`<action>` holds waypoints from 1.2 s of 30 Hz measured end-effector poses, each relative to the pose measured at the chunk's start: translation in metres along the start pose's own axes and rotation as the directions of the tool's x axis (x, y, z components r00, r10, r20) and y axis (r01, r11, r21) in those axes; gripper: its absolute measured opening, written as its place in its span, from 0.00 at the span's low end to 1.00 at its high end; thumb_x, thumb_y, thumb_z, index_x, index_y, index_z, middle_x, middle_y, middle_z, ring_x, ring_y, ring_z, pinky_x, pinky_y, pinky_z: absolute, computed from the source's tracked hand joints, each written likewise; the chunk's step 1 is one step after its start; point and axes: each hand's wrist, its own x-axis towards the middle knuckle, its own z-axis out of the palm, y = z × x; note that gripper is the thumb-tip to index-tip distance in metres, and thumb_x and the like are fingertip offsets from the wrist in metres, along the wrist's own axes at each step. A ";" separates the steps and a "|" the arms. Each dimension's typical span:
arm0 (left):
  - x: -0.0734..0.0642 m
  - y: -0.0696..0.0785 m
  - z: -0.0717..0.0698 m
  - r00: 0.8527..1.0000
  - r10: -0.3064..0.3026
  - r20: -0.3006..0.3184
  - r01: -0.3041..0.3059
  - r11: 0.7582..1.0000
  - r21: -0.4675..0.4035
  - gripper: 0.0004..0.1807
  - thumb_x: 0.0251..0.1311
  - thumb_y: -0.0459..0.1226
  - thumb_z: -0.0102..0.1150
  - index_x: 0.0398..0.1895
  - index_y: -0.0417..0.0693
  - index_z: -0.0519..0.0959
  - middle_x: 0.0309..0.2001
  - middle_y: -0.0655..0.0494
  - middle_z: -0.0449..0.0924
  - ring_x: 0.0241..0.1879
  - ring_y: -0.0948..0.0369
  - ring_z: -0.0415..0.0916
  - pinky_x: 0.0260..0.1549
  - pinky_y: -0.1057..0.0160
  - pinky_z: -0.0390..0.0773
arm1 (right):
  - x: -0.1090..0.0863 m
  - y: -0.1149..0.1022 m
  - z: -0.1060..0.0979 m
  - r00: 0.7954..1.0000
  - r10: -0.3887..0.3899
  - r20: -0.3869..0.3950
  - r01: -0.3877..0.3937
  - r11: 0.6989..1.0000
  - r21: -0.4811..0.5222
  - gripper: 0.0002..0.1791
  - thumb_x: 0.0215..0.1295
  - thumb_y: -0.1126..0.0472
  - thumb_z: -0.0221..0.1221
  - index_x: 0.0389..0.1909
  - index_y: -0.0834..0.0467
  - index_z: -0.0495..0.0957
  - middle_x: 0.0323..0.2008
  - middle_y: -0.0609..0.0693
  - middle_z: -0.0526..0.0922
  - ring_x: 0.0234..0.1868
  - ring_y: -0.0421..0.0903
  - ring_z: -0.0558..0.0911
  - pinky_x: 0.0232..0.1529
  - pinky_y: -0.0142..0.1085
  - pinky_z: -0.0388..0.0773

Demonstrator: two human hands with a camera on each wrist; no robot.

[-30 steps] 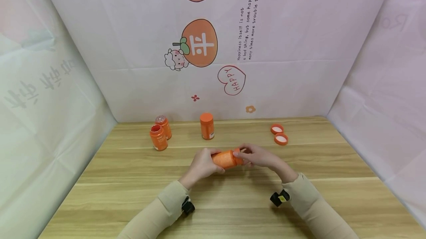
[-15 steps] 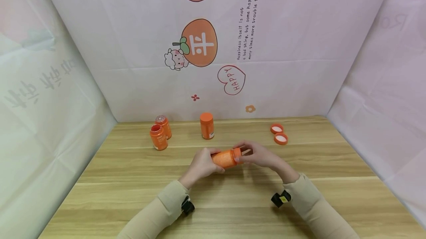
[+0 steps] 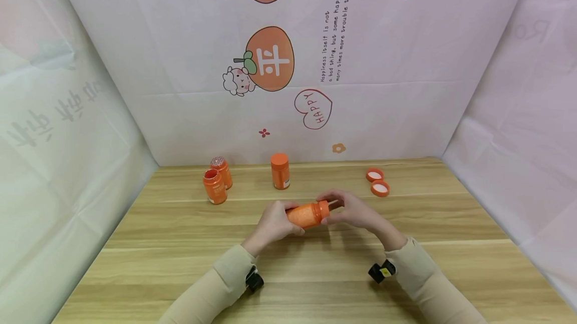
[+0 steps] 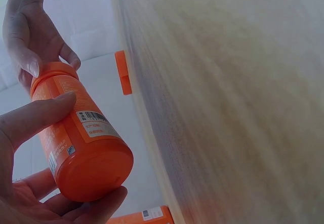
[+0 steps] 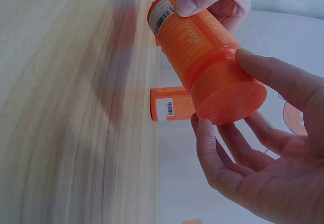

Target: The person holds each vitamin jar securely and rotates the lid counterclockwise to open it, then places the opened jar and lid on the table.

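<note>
Orange plastic filled both grips: the left hand (image 3: 277,221) had its thumb and fingers wrapped round the bottle (image 3: 303,216), which lay tipped nearly flat above the middle of the tabletop (image 3: 180,254), nearer its back edge. The right hand (image 3: 353,211) pinched the rim of the screw cap (image 5: 230,95) between thumb and curved fingertips. From my distant controls I judged that this called for a firm left hold and an even twist, without skewing.
</note>
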 end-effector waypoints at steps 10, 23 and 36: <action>-0.001 0.000 -0.001 1.000 0.001 0.003 -0.001 1.000 -0.015 0.32 0.30 0.35 0.79 0.48 0.44 0.81 0.42 0.53 0.83 0.37 0.59 0.74 0.40 0.57 0.73 | -0.001 0.003 -0.002 1.000 -0.018 -0.011 0.018 0.999 0.030 0.30 0.52 0.64 0.68 0.57 0.63 0.71 0.54 0.59 0.76 0.51 0.56 0.78 0.48 0.45 0.77; -0.001 -0.001 0.000 1.000 0.016 -0.007 -0.016 0.999 -0.029 0.30 0.31 0.35 0.78 0.46 0.45 0.81 0.41 0.55 0.83 0.38 0.59 0.74 0.41 0.57 0.72 | -0.004 0.007 -0.004 0.999 0.010 -0.043 -0.007 0.997 0.081 0.31 0.50 0.58 0.71 0.56 0.58 0.72 0.54 0.58 0.76 0.49 0.53 0.80 0.46 0.41 0.78; -0.001 -0.006 -0.001 0.999 0.029 -0.017 -0.029 0.999 -0.016 0.30 0.32 0.36 0.78 0.47 0.46 0.80 0.41 0.56 0.82 0.37 0.60 0.74 0.41 0.58 0.73 | -0.007 0.003 -0.004 0.998 0.042 -0.042 -0.033 0.981 0.191 0.34 0.50 0.60 0.71 0.58 0.62 0.69 0.55 0.62 0.75 0.50 0.53 0.81 0.46 0.38 0.80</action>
